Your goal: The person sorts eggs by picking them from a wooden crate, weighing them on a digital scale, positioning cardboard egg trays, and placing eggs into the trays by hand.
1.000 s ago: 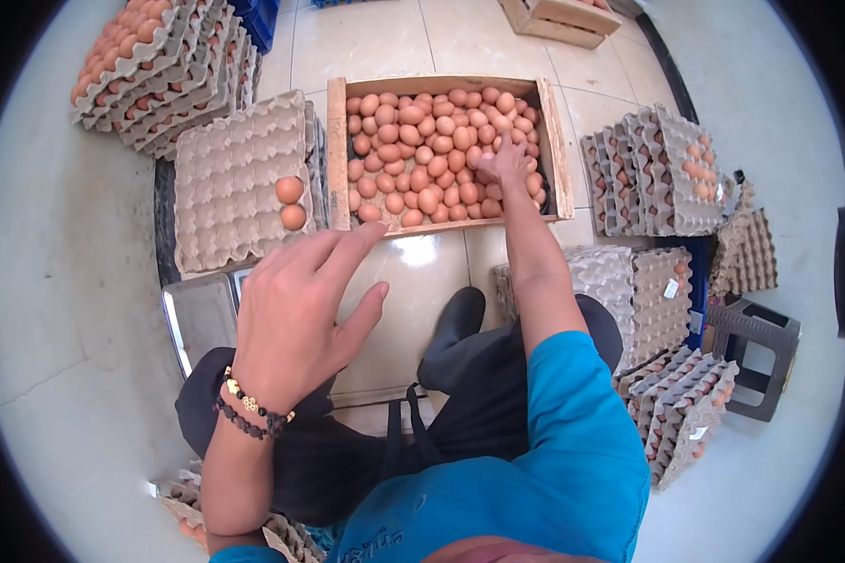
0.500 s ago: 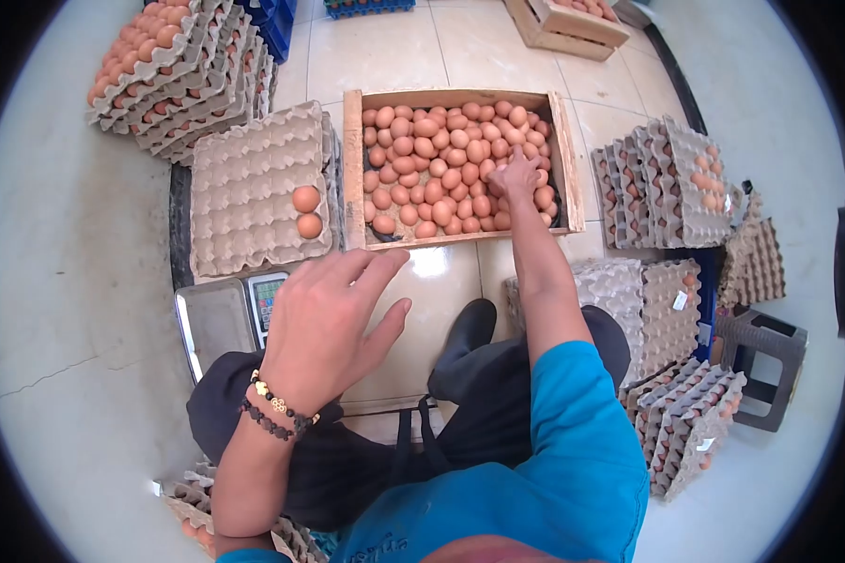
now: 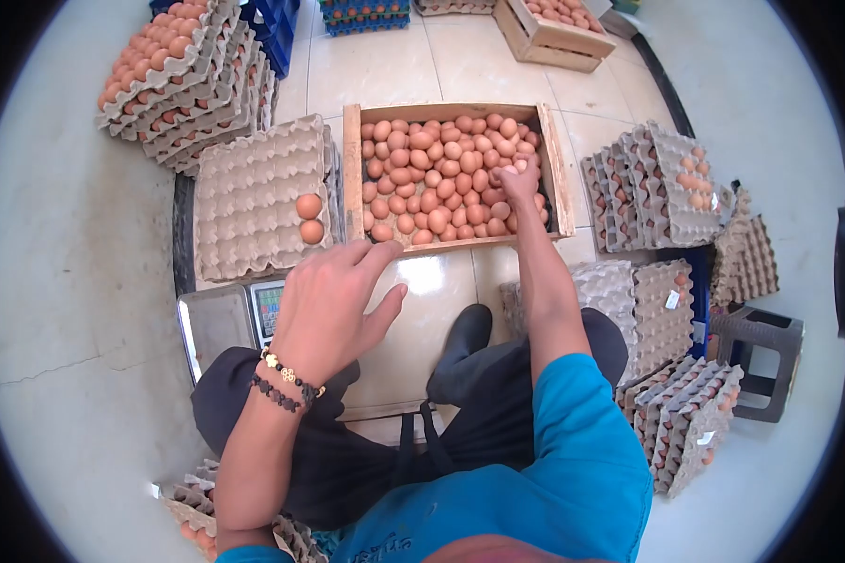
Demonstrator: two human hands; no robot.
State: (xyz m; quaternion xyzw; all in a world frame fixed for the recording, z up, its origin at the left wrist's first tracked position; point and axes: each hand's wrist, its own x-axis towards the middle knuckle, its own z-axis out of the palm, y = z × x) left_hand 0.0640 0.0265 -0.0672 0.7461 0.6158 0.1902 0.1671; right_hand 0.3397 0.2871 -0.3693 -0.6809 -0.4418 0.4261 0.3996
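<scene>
A wooden crate (image 3: 352, 174) full of brown eggs (image 3: 429, 179) stands on the floor in front of me. At its right side my right hand (image 3: 518, 180) reaches in among the eggs, its fingers curled; what they hold, if anything, is hard to see. My left hand (image 3: 338, 298) is raised near the crate's front left corner, thumb apart from the fingers, holding nothing. Left of the crate lies a stack of grey cardboard egg trays (image 3: 253, 192), with two eggs (image 3: 310, 219) on the top tray.
A digital scale (image 3: 218, 324) sits at the left. Filled tray stacks stand at the upper left (image 3: 197, 84) and right (image 3: 652, 188). Behind is another wooden crate (image 3: 559, 42). A dark plastic stool (image 3: 765, 361) and more trays (image 3: 685, 422) are at the lower right.
My right hand's fingers have curled inward among the eggs. My left hand has shifted slightly and stays raised. The view has moved a little, showing more of the floor behind the crate.
</scene>
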